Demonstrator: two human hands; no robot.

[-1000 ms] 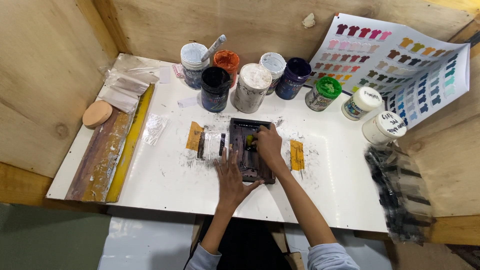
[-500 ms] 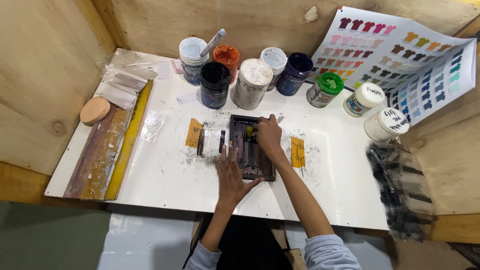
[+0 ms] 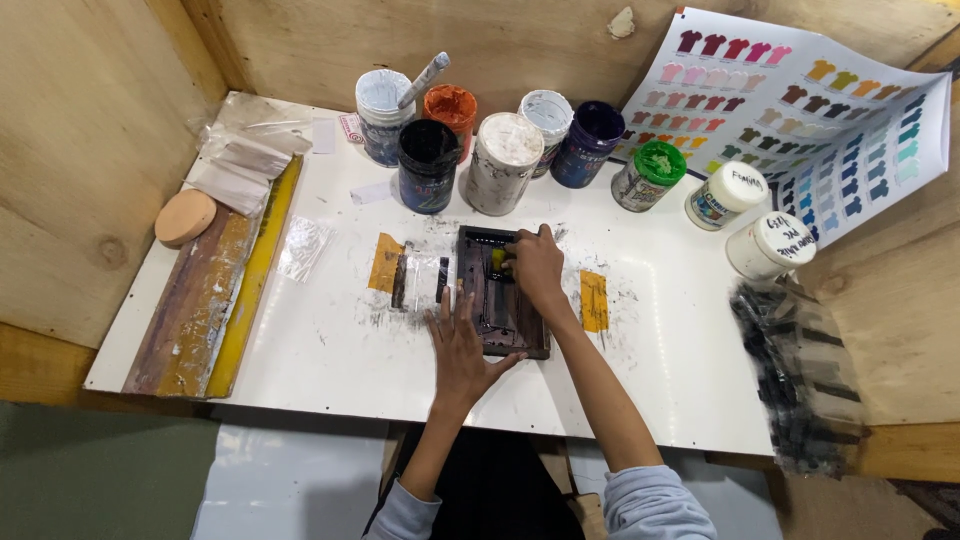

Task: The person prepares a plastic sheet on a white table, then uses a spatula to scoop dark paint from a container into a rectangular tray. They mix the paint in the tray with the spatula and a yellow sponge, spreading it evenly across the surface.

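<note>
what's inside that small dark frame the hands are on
Inside the dark frame, a yellow patch shows beside the right hand. That hand covers the rest near it; the left hand rests at the frame's left edge.

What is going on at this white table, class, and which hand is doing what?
A person works on a small dark printing frame lying flat on the white table. The left hand presses flat on the frame's lower left edge, steadying it. The right hand grips a small yellow tool against the frame's upper part. Open and lidded paint jars stand in a row behind, and a colour chart leans against the wooden wall.
</note>
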